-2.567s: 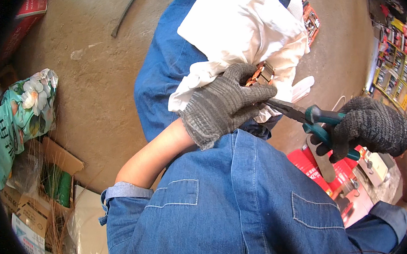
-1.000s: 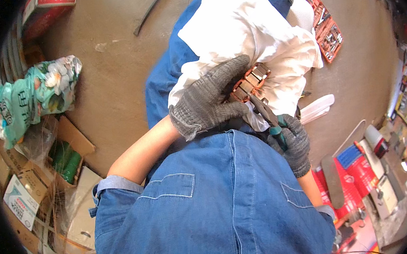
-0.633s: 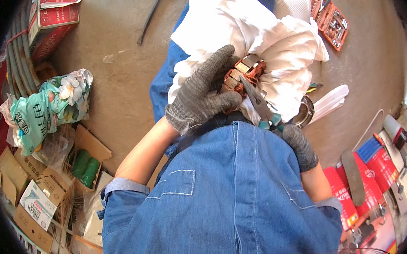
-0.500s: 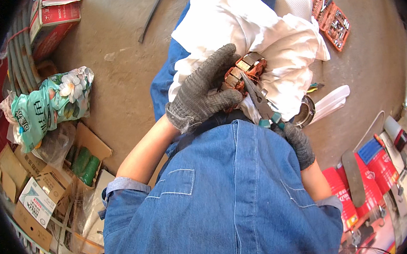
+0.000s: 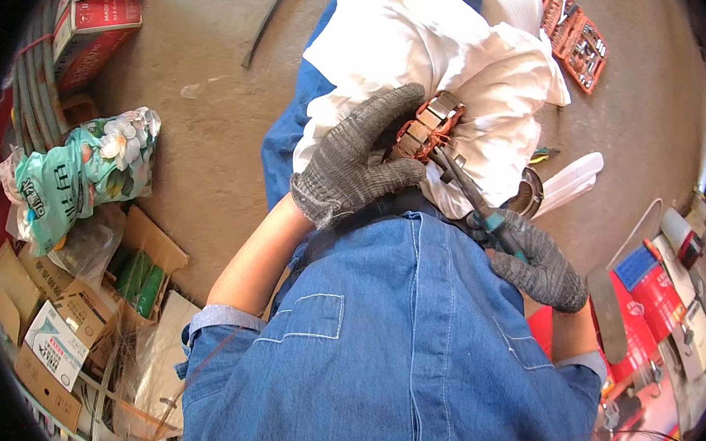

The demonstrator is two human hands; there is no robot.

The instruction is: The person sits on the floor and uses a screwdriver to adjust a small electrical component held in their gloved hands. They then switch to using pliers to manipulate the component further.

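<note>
My left hand (image 5: 355, 161), in a dark grey knit glove, is closed round one side of a copper-wound motor core (image 5: 432, 125) with steel blocks and orange wire. The core is held over a white cloth (image 5: 404, 30) spread across my lap. In my right hand (image 5: 543, 265), gloved alike, is a pair of long-nose pliers (image 5: 468, 186) with green handles. Their jaws reach the core's near lower edge, at the wire windings; whether they grip a wire I cannot tell. The fingers of my right hand partly hide the handles.
Right of my lap lie a round metal ring (image 5: 531, 194) and a white strip (image 5: 572, 182). An orange tool case (image 5: 575, 33) lies open at the far right. To the left are a green floral bag (image 5: 88, 171) and cardboard boxes (image 5: 52, 348). A dark strip (image 5: 268, 20) lies on the floor.
My right hand has moved right and slightly nearer to me, and the pliers now show more of their length. Their jaws have shifted from the core's face to its lower edge. The core has turned slightly.
</note>
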